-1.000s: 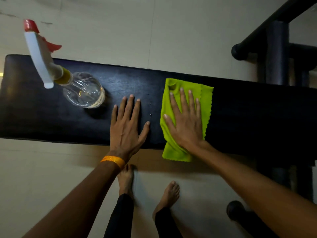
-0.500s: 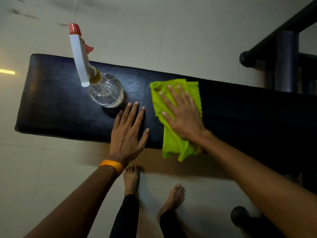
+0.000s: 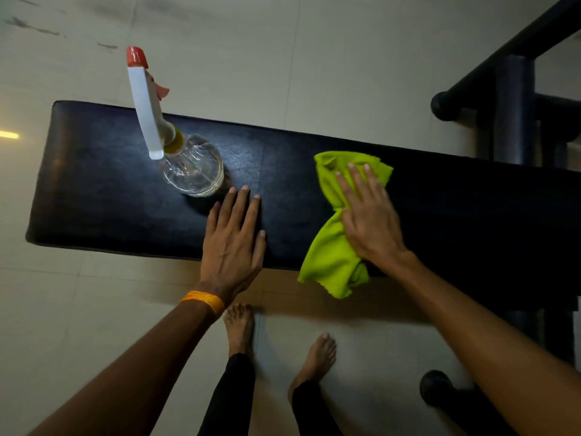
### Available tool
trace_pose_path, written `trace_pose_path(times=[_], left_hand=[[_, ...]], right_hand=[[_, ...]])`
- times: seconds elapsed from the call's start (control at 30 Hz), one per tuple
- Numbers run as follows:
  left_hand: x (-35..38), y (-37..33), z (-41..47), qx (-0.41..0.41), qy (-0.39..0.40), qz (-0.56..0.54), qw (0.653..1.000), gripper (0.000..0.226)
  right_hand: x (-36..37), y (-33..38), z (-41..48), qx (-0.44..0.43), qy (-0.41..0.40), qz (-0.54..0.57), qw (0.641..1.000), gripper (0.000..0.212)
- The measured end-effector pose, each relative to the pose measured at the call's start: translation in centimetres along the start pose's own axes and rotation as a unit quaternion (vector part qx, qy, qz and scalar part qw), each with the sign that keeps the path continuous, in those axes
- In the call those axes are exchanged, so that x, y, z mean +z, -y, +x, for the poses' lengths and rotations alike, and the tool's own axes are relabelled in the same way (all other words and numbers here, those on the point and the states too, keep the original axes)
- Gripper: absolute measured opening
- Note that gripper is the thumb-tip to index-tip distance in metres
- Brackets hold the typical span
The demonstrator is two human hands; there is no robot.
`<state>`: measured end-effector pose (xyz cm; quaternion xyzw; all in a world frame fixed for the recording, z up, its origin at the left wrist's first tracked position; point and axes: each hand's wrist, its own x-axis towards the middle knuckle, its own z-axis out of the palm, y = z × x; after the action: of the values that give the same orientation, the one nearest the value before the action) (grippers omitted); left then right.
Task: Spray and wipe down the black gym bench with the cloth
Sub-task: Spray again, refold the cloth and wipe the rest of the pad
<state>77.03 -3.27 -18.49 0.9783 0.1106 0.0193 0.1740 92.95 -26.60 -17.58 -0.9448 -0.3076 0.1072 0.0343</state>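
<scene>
head view, looking steeply down, close above bench [image 3: 125,190]

A pale tiled floor [image 3: 345,58] with thin grout lines spreads beyond the left hand [image 3: 232,243] and the right hand [image 3: 372,221]. Dark scuff marks [image 3: 31,26] smear it far beyond the left hand, and a short yellow glint of light [image 3: 8,134] lies well to that hand's left. Beyond and right of the right hand stands a dark tubular metal frame [image 3: 514,105]. A dark rounded foot [image 3: 435,387] sits on the floor nearer than that hand.
</scene>
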Motion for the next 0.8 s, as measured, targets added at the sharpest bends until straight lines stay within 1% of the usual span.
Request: trace_pose_path(times=[0.07,0.13,0.2,0.27,0.33,0.4,0.47,0.5,0.53,0.57,0.6,0.67,0.7,0.73,0.8], left_hand=[[0.3,-1.1,0.6,-0.016,0.011,0.011,1.0,0.065],[0.6,-2.2,1.5,-0.025,0.017,0.014,0.999,0.065],[1.0,-3.2,2.3,-0.007,0.016,0.015,1.0,0.066],[1.4,-4.0,2.9,0.025,0.015,0.015,0.999,0.065],[1.8,-4.4,3.5,0.038,0.013,0.012,0.999,0.064],[2.2,-4.6,3.7,0.03,0.011,0.011,0.999,0.063],[2.4,-4.4,3.7,0.029,0.009,0.014,0.999,0.063],[2.4,-4.3,3.6,0.032,0.01,0.016,0.999,0.063],[2.4,-4.1,3.6,0.035,0.011,0.016,0.999,0.063],[2.4,-3.9,3.5,0.038,0.013,0.018,0.999,0.062],[2.4,-3.7,3.6,0.041,0.014,0.021,0.999,0.062],[2.2,-3.6,3.7,0.048,0.014,0.024,0.998,0.061],[2.1,-3.5,3.7,0.048,0.012,0.023,0.998,0.061],[2.1,-3.6,3.9,0.048,0.01,0.021,0.999,0.06],[2.1,-3.8,4.1,0.041,0.005,0.016,0.999,0.059]], right_hand=[[-0.6,-0.2,0.5,0.077,-0.022,0.018,0.997,0.069],[-0.3,1.5,0.3,0.142,-0.047,0.029,0.988,0.068],[0.4,2.6,-0.6,0.162,-0.047,0.025,0.985,0.066],[-0.1,2.2,-0.9,0.146,-0.043,0.023,0.988,0.066],[-1.5,1.0,-0.6,0.123,-0.043,0.039,0.991,0.072],[-2.4,0.7,-0.7,0.092,-0.009,0.058,0.994,0.091],[-2.2,1.3,-1.5,0.033,0.04,0.031,0.998,0.117],[-1.7,1.4,-1.9,0.0,0.044,0.008,0.999,0.124],[-1.1,1.3,-2.1,-0.022,0.036,-0.005,0.999,0.124],[-0.3,0.9,-2.1,-0.03,0.019,-0.008,0.999,0.118],[0.3,0.5,-1.7,-0.032,-0.003,0.001,0.999,0.106],[1.0,-0.4,-0.2,-0.014,-0.069,0.021,0.997,0.072],[0.9,-0.8,0.9,0.019,-0.105,0.035,0.994,0.058],[0.7,-1.0,2.2,0.073,-0.134,0.051,0.987,0.051],[0.2,-0.3,4.2,0.203,-0.153,0.087,0.963,0.044]])
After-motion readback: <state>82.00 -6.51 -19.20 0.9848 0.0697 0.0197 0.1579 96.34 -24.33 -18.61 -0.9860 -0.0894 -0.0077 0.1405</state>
